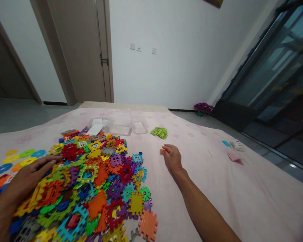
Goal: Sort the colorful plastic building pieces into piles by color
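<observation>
A big heap of colourful plastic interlocking building pieces (101, 174) covers the left part of the table. My left hand (37, 171) lies on the heap's left side, fingers stretched out beside a dark red piece (70, 152); its fingertips partly blend into the pieces. To the right of the heap, my right hand (172, 156) is closed in a pinch over the cloth. Between its thumb and fingers shows a small orange piece (163, 149), mostly hidden. Just beyond that hand sits a small pile of lime green pieces (159, 132).
Clear plastic containers (120, 129) stand behind the heap, near a white paper (95, 129). Flat coloured rings (27, 153) lie at the far left. Toward the right are a pink cloth-like item (234, 158), a white packet (237, 145) and a blue piece (226, 143) on the pink tablecloth (207, 188).
</observation>
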A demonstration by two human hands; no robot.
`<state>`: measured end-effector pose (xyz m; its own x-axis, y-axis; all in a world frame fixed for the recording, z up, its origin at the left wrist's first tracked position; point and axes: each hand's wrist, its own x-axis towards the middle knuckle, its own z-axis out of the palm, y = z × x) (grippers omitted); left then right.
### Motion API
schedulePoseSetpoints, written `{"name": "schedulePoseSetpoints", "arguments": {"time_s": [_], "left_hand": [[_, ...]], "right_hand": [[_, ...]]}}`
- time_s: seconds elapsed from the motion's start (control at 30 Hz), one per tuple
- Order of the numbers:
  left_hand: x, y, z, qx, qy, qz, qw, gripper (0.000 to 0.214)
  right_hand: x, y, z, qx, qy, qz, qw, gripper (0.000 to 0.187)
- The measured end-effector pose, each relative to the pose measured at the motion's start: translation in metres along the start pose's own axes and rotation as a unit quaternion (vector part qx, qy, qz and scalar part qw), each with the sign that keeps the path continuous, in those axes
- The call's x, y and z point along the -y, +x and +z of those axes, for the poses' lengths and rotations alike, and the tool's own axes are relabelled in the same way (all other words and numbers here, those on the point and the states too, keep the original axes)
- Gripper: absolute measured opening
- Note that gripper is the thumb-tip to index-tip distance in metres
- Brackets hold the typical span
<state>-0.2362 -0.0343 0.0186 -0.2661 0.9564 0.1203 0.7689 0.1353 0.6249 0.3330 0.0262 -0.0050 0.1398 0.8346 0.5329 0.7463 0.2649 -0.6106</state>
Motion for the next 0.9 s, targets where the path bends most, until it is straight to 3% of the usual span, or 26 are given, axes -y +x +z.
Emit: {"name": "schedulePoseSetpoints", "arguments": {"time_s": [0.1,0.2,0.3,0.43,0.57,0.73,0.8,0.9], "left_hand": [[-0.001,-0.001,-0.001,0.029,-0.037,-0.032,0.998,0.055],[-0.006,-0.003,-0.002,0.025,-0.049,-0.041,0.998,0.055],[-0.011,-0.005,-0.004,0.022,-0.051,-0.03,0.998,0.053],[-0.016,-0.007,-0.004,0.016,-0.053,-0.026,0.998,0.051],[-0.017,-0.009,-0.003,0.003,-0.059,-0.028,0.998,0.048],[-0.016,-0.009,-0.003,0.018,-0.057,-0.039,0.997,0.052],[-0.017,-0.009,-0.003,0.023,-0.061,-0.04,0.997,0.053],[-0.021,-0.011,-0.004,0.025,-0.066,-0.036,0.997,0.052]], "right_hand": [[-0.004,-0.012,0.001,0.081,-0.057,-0.054,0.994,0.038],[-0.002,-0.017,0.004,0.142,-0.087,-0.084,0.982,0.036],[-0.005,-0.007,0.006,0.145,-0.12,-0.065,0.98,0.029],[0.0,0.006,0.008,0.1,-0.157,-0.031,0.982,0.027],[0.05,-0.003,0.015,0.115,-0.041,-0.124,0.985,0.025],[0.145,-0.028,0.029,0.231,0.174,-0.289,0.913,0.031],[0.17,-0.033,0.036,0.26,0.168,-0.336,0.89,0.039],[0.188,-0.033,0.046,0.292,0.096,-0.386,0.87,0.047]]}}
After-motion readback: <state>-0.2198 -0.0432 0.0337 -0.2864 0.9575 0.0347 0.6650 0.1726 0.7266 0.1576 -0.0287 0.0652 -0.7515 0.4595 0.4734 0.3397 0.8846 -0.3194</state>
